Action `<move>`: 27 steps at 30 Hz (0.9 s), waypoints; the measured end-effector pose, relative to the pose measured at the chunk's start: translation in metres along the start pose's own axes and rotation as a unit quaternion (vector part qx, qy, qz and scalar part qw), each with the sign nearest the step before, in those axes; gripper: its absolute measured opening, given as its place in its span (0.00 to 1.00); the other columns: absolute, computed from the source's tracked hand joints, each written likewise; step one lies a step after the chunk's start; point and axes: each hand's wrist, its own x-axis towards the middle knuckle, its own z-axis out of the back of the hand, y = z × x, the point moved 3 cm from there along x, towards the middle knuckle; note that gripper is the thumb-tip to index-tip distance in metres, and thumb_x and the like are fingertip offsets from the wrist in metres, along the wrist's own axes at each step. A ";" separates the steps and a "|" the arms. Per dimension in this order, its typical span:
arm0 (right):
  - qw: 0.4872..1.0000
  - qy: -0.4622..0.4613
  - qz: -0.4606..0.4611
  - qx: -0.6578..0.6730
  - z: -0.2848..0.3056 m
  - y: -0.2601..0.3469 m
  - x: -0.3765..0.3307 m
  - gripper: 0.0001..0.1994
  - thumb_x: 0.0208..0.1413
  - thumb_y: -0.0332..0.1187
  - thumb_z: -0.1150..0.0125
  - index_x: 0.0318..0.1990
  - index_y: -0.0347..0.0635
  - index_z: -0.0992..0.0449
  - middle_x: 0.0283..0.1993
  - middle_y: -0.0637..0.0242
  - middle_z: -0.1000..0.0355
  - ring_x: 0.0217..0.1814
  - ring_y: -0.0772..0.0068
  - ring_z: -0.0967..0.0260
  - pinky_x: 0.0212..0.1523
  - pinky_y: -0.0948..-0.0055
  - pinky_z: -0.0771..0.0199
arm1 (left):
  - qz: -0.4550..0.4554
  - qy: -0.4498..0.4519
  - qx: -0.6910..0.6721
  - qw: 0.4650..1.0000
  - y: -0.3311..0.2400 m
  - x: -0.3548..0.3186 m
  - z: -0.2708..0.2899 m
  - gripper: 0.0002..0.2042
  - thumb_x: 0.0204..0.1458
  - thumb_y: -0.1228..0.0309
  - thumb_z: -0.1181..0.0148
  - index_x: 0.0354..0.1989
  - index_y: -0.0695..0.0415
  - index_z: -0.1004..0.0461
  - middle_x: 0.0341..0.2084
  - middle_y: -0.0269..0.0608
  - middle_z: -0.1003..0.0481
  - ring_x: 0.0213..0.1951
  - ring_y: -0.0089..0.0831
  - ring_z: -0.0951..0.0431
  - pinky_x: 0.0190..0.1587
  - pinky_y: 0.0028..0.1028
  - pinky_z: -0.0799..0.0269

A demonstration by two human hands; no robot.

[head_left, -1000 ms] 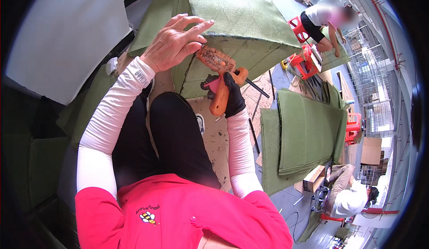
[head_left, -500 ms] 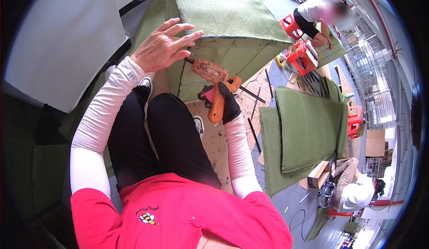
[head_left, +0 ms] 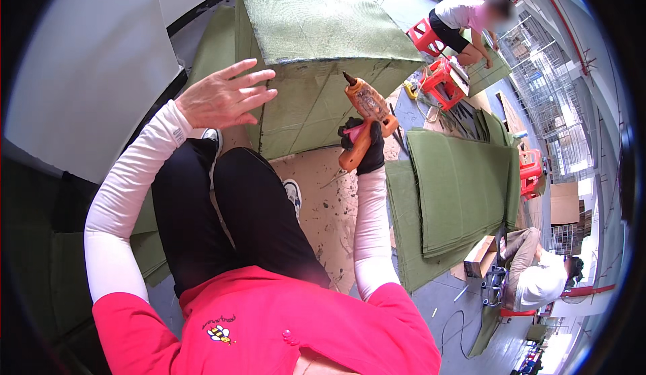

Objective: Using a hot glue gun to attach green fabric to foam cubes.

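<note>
A large box covered in green fabric stands in front of my knees, its near face toward me. My left hand is bare and open, fingers spread, beside the box's near left edge; whether it touches is hard to tell. In a dark glove, my right hand grips an orange glue gun by its handle. The gun's dark nozzle points up and away, in front of the box's near face and apart from my left hand.
Green fabric sheets lie stacked at my right. Red plastic stools stand beyond them. One person bends over work at the far right; another sits at the near right. A white curved panel rises at my left.
My right hand has swung the glue gun right, away from the box's left edge, and its nozzle has turned upward. My left hand has moved down and left, off the box's top corner.
</note>
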 end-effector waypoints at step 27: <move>0.997 0.025 -0.043 -0.056 0.035 0.019 0.063 0.25 0.44 0.37 0.39 0.51 0.38 0.36 0.45 0.59 0.32 0.44 0.62 0.30 0.44 0.64 0.27 | 0.113 -0.061 -0.089 0.988 -0.028 -0.034 -0.014 0.17 0.47 0.56 0.43 0.31 0.60 0.28 0.15 0.36 0.33 0.29 0.34 0.30 0.46 0.34 0.33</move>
